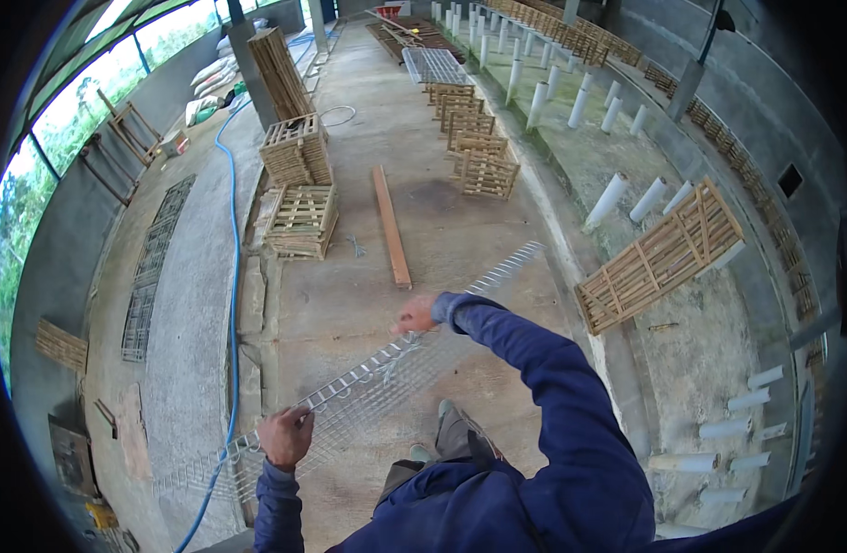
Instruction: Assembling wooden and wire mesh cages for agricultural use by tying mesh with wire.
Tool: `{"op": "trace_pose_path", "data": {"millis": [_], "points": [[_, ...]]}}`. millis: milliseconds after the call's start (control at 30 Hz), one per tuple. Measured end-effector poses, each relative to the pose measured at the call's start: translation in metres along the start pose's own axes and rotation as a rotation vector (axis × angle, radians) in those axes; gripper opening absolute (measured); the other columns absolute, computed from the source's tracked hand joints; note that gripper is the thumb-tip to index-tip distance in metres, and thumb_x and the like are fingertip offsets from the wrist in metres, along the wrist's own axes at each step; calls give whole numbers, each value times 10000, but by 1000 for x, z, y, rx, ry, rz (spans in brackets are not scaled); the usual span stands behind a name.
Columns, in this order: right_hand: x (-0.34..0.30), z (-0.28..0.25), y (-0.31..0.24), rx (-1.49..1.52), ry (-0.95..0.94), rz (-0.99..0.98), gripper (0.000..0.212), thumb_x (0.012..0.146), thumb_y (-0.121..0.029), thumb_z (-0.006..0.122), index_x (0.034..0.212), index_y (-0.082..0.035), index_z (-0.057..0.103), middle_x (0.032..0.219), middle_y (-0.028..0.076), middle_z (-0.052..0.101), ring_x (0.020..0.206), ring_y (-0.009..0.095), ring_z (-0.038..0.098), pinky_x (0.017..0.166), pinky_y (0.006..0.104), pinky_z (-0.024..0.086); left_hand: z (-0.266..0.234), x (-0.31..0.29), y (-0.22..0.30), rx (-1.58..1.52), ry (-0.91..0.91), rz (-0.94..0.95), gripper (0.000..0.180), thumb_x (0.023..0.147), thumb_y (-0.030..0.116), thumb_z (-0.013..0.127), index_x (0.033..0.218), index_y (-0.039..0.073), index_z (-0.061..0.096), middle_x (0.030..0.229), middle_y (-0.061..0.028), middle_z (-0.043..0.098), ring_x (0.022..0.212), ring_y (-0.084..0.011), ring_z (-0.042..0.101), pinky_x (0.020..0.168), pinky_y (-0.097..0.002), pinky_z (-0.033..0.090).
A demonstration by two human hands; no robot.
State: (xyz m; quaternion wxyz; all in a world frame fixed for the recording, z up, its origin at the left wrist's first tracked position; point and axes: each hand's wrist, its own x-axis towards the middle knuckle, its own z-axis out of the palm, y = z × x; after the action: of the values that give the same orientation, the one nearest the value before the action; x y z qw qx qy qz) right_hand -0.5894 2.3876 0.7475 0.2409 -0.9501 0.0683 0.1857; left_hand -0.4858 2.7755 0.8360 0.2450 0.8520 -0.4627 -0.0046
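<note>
A long wire mesh panel (pixel 359 402) stretches diagonally in front of me, from the lower left to the upper right. Its top edge is a ladder-like strip of metal (pixel 340 382). My left hand (pixel 287 437) is closed on that edge, thumb and fingers pinching it. Just above the strip, right of the panel's middle, my right hand (pixel 416 315) is curled and slightly blurred; whatever its fingers hold is too small to make out. Below it, pale bluish tie strands (pixel 386 367) hang around the strip and mesh.
A brown wooden plank (pixel 391 227) lies ahead on the concrete. Stacked bamboo racks (pixel 300 221) stand left of it, and a blue hose (pixel 234 276) runs along the left. A bamboo rack (pixel 663 254) leans over white pipes (pixel 609 199) at the right. Another mesh panel (pixel 434 66) lies far ahead.
</note>
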Motion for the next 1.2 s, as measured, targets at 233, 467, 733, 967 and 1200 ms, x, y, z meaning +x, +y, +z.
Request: {"op": "trace_pose_path", "data": {"millis": [233, 467, 733, 967, 1200], "points": [[-146, 29, 101, 545, -270, 378, 744, 845, -725, 416, 878, -43, 714, 717, 93, 655, 653, 199, 604, 622, 361, 491, 66, 119, 91, -114, -166, 431, 66, 717, 196, 708, 748, 139, 694, 681, -52, 654, 590, -265, 629, 521, -364, 482], [-274, 17, 207, 762, 151, 372, 631, 868, -619, 523, 748, -27, 704, 622, 50, 624, 583, 118, 566, 553, 296, 464, 146, 283, 218, -100, -236, 763, 98, 660, 165, 722, 751, 157, 688, 714, -25, 660, 678, -226, 630, 658, -375, 474], [-311, -124, 333, 790, 821, 440, 560, 836, -498, 660, 588, 4, 627, 505, 12, 533, 485, 75, 483, 469, 283, 398, 221, 440, 379, -377, 550, 520, 490, 729, 12, 708, 1201, 50, 581, 1133, -126, 587, 1010, -246, 579, 925, -363, 408], [-260, -275, 484, 573, 1229, 491, 578, 837, -493, 656, 564, 15, 608, 438, 92, 467, 411, 143, 461, 438, 354, 345, 359, 537, 567, -1709, -304, 23, 437, 948, 142, 540, 1354, 56, 404, 1103, -60, 591, 1037, -156, 566, 846, -292, 446], [-184, -421, 655, -9, 1835, 466, 479, 808, -389, 693, 468, -78, 562, 453, 150, 458, 429, 334, 452, 450, 445, 296, 423, 778, 704, -1880, 52, -141, 217, 909, 247, 625, 969, 39, 609, 772, 0, 578, 643, -83, 541, 572, -219, 440]]}}
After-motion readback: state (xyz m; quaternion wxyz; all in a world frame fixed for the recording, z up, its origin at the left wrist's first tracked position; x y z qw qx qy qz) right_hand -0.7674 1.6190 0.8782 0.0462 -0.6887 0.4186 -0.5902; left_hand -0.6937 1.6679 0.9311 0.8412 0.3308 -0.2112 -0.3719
